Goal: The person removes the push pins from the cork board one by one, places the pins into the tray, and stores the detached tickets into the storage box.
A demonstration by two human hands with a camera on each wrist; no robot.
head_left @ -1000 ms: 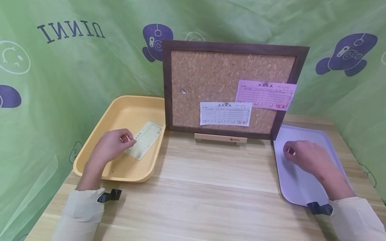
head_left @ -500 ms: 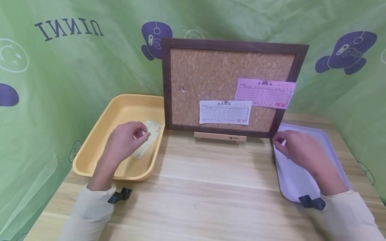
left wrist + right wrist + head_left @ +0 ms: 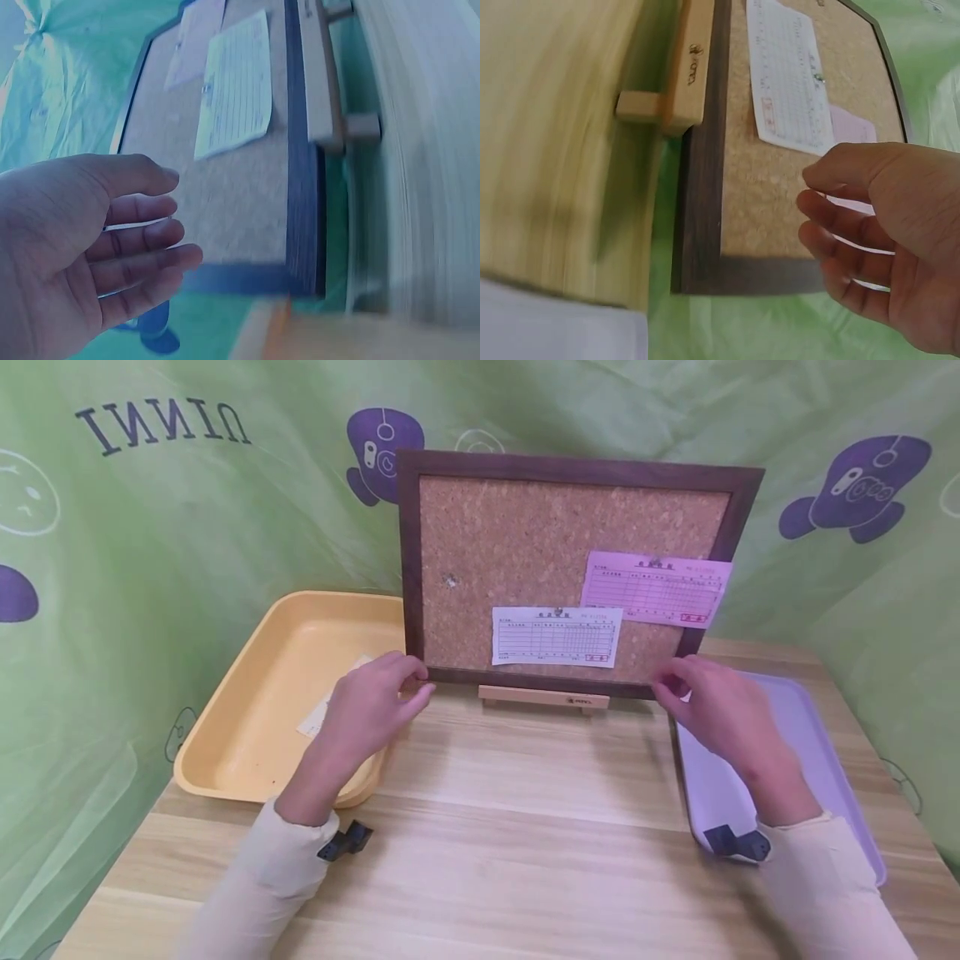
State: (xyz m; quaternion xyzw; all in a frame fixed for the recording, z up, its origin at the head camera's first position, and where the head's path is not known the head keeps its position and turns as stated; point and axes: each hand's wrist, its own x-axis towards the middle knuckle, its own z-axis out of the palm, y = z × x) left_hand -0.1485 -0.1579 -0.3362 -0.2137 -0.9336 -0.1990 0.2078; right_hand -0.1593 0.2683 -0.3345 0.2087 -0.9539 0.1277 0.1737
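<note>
A framed cork board (image 3: 510,543) leans upright on a small wooden stand (image 3: 543,697). Pinned to it are a white receipt slip (image 3: 557,637) and a pink receipt slip (image 3: 637,587). My left hand (image 3: 367,706) hovers by the board's lower left corner, fingers loosely bent and holding nothing. By the lower right corner is my right hand (image 3: 720,710), likewise relaxed with nothing held. Both wrist views show gaps between the bent fingers; whether either hand touches the frame, I cannot tell. A pale slip (image 3: 313,720) lies in the yellow tray (image 3: 247,727), partly hidden behind my left hand.
At the right lies a purple tray (image 3: 813,760), its left edge near the board's lower right corner. A cluster of clear pins (image 3: 449,581) sits on the cork's left side. Green printed cloth (image 3: 187,527) hangs behind the wooden table (image 3: 517,835).
My left hand has moved right and up from over the yellow tray to the board's lower left corner. My right hand has moved left from over the purple tray to the lower right corner.
</note>
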